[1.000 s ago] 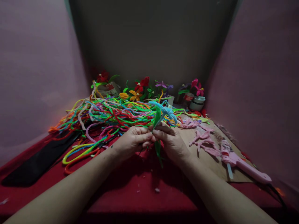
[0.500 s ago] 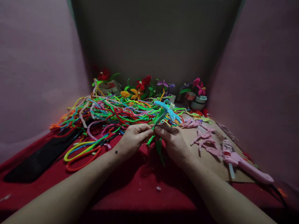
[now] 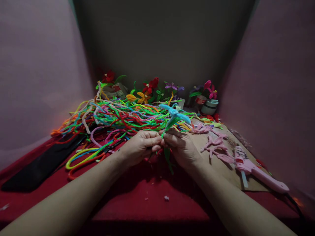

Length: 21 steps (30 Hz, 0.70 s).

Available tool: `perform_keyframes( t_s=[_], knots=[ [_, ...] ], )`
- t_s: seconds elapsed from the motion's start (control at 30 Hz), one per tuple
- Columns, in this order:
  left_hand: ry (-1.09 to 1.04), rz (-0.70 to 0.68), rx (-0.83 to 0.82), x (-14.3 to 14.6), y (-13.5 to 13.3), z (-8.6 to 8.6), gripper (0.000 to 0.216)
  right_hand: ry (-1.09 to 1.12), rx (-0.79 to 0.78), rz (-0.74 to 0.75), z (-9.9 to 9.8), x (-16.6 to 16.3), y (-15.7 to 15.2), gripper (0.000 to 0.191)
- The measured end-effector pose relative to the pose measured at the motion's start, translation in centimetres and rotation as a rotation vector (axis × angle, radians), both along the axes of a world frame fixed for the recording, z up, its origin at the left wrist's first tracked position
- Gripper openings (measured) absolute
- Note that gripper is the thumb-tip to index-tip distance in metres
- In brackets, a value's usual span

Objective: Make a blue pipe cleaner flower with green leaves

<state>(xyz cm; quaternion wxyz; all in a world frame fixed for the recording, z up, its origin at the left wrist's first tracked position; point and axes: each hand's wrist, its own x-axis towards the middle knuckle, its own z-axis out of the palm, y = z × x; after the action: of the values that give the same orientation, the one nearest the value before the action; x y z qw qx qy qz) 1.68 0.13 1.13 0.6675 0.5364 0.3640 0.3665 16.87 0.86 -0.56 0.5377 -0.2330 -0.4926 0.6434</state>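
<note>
A light-blue pipe-cleaner flower [image 3: 175, 114] with a pale centre stands up between my two hands. My right hand [image 3: 180, 147] pinches its green stem just under the bloom. From the left, my left hand [image 3: 145, 144] has thumb and fingers closed at the same stem, their tips meeting those of my right hand. A green pipe-cleaner leaf [image 3: 168, 159] hangs below my fingers. Behind my hands lies a heap of loose, many-coloured pipe cleaners [image 3: 123, 114]. Part of the stem is hidden inside my fingers.
On the right, a cardboard sheet [image 3: 200, 141] bears pink pipe-cleaner pieces [image 3: 218, 147] and a pink glue gun [image 3: 258, 173] with a cord. A black flat item [image 3: 36, 167] lies left on the red cloth [image 3: 152, 206]. Finished-looking flowers [image 3: 150, 87] and a jar [image 3: 209, 107] stand behind.
The blue flower has turned, its petals now spreading more sideways. My left hand has shifted slightly, its fingers curling in closer to the stem. My right hand stays almost in place.
</note>
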Motion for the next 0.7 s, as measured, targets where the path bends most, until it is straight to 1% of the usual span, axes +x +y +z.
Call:
perform_keyframes(
  t_s=[0.07, 0.13, 0.2, 0.27, 0.33, 0.37, 0.43, 0.5, 0.6, 0.7],
  knots=[
    [0.152, 0.075, 0.116, 0.3, -0.3, 0.4, 0.027, 0.008, -0.018, -0.056, 0.0, 0.0, 0.0, 0.016],
    [0.307, 0.176, 0.307, 0.7, -0.7, 0.4, 0.025, 0.005, -0.034, -0.12, -0.1, -0.1, -0.1, 0.012],
    [0.442, 0.283, 0.522, 1.0, -0.9, 0.0, 0.019, -0.016, -0.033, -0.161, -0.2, -0.2, -0.1, 0.006],
    [0.553, 0.354, 0.695, 1.1, -0.9, -0.6, 0.015, -0.053, -0.012, -0.186, -0.3, -0.3, -0.1, 0.005],
    [0.628, 0.386, 0.773, 1.1, -0.9, -1.0, 0.018, -0.09, 0.012, -0.209, -0.3, -0.3, -0.2, 0.007],
    [0.63, 0.392, 0.776, 1.1, -0.9, -1.0, 0.02, -0.114, 0.026, -0.222, -0.2, -0.2, -0.3, 0.008],
    [0.562, 0.385, 0.71, 1.1, -0.9, -0.7, 0.022, -0.171, 0.071, -0.231, 0.1, -0.1, -0.5, 0.01],
    [0.43, 0.342, 0.57, 1.2, -1.0, 0.0, 0.024, -0.198, 0.108, -0.206, 0.3, -0.1, -0.6, 0.01],
    [0.24, 0.251, 0.328, 1.2, -1.0, 0.7, 0.026, -0.152, 0.08, -0.125, 0.0, -0.1, -0.6, 0.011],
    [0.12, 0.187, 0.168, 0.9, -0.8, 0.5, 0.029, -0.116, 0.054, -0.083, -0.3, -0.1, -0.5, 0.014]
  ],
)
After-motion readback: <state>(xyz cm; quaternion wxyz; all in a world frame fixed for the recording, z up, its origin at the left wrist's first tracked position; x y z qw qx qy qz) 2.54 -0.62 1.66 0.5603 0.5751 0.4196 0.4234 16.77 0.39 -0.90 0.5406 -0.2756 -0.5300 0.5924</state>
